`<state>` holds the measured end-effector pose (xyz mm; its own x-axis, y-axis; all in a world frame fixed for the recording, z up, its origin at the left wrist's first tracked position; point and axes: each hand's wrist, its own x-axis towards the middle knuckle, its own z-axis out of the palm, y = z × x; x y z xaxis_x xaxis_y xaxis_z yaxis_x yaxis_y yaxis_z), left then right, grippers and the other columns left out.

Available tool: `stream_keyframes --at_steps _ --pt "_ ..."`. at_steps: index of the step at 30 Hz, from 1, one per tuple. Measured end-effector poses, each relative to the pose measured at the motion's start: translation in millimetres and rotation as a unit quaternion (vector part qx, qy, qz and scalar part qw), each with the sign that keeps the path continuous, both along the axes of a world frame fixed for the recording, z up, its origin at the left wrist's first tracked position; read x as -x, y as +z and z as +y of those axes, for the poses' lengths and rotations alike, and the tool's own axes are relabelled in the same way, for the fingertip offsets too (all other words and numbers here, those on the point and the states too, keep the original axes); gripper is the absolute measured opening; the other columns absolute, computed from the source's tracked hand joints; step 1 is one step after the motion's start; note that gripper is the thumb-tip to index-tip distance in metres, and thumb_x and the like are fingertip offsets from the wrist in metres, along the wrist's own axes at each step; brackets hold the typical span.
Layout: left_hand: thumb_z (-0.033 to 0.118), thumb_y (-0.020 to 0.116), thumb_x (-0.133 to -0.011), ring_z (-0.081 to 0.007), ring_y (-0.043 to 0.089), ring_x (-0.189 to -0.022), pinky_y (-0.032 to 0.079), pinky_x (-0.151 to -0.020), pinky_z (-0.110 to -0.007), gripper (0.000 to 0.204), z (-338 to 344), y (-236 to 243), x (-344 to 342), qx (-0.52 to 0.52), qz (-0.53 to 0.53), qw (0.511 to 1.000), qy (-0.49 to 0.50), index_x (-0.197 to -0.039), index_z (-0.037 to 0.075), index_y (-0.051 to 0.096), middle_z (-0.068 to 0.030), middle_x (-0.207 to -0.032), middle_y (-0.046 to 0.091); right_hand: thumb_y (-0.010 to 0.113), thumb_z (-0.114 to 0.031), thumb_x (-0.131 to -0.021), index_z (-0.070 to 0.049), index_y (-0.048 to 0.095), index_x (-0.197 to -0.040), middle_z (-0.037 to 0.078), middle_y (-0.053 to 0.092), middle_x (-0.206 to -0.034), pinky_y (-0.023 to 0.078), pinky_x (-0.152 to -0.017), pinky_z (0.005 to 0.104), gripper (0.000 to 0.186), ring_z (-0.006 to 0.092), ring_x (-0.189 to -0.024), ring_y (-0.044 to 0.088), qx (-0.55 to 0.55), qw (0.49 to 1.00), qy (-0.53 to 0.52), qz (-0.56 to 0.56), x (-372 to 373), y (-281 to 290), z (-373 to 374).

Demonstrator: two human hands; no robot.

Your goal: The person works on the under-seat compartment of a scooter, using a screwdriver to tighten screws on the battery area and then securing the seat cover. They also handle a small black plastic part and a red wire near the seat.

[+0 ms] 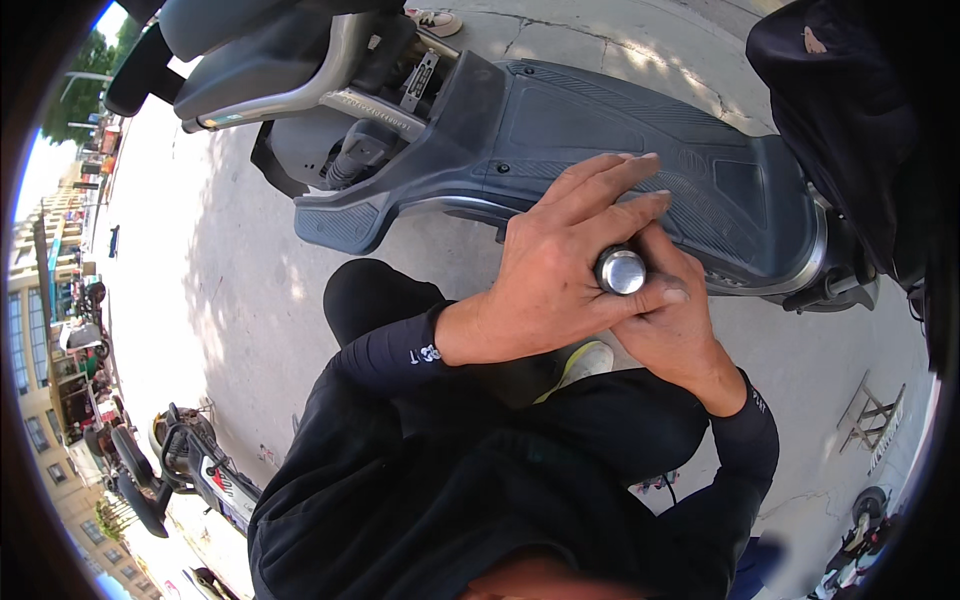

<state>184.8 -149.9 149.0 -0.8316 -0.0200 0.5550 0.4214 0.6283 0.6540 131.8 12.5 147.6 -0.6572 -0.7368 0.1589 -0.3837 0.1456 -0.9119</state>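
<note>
- A round black rod with a shiny silver metal end [621, 271] points that end up; the rest seems to run down, mostly hidden.
- The bare left hand [548, 268] is nearer to the silver end, half curled, with its thumb and pointer finger round the rod.
- The bare right hand [680, 328] is just under the left; I cannot tell its grip.
- The dark grey plastic scooter footboard [610, 125] lies ahead of both hands.
</note>
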Motion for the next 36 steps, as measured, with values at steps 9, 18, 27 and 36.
stream_keyframes --at_steps 9,18,27,36 --pt "0.018 0.063 -0.102 -0.0348 0.073 -0.089 0.056 -0.078 -0.041 0.023 -104.3 -15.3 15.0 0.072 -0.165 0.983 0.036 -0.115 0.0 0.07 -0.0175 -0.102 0.074 0.073 -0.018 -0.097 0.001 0.061 -0.124 0.018 0.073 -0.114 0.056 -0.086 0.0292 0.035 0.0209 -0.089 0.074 0.093 0.974 -0.174 -0.113 23.0 2.0 1.9" --pt "0.004 0.064 -0.097 -0.0354 0.069 -0.091 0.054 -0.077 -0.039 0.027 -145.6 -65.6 26.6 0.066 -0.129 0.989 0.002 -0.124 0.003 0.068 -0.0143 -0.108 0.069 0.069 -0.017 -0.1 0.004 0.059 -0.125 0.016 0.071 -0.11 0.06 -0.078 0.0286 0.034 0.0199 -0.087 0.075 0.093 0.981 -0.15 -0.077 59.3 26.2 -51.2" --pt "0.015 0.069 -0.099 -0.0279 0.071 -0.077 0.054 -0.069 -0.035 0.025 -147.2 -54.4 35.9 -0.019 -0.241 0.97 -0.023 -0.119 0.002 0.074 -0.0145 -0.094 0.076 0.071 -0.022 -0.098 0.001 0.059 -0.118 0.012 0.069 -0.1 0.057 -0.072 0.0268 0.033 0.0184 -0.083 0.073 0.041 0.992 -0.04 -0.11 105.6 42.1 -100.3" --pt "0.017 0.071 -0.098 -0.026 0.072 -0.074 0.054 -0.066 -0.034 0.025 -144.9 -55.1 37.4 0.036 -0.232 0.972 0.004 -0.118 0.002 0.075 -0.0158 -0.092 0.076 0.073 -0.008 -0.095 0.002 0.054 -0.109 0.006 0.061 -0.089 0.057 -0.066 0.027 0.026 0.0126 -0.075 0.067 -0.008 0.991 -0.104 -0.08 86.2 60.1 -122.3"
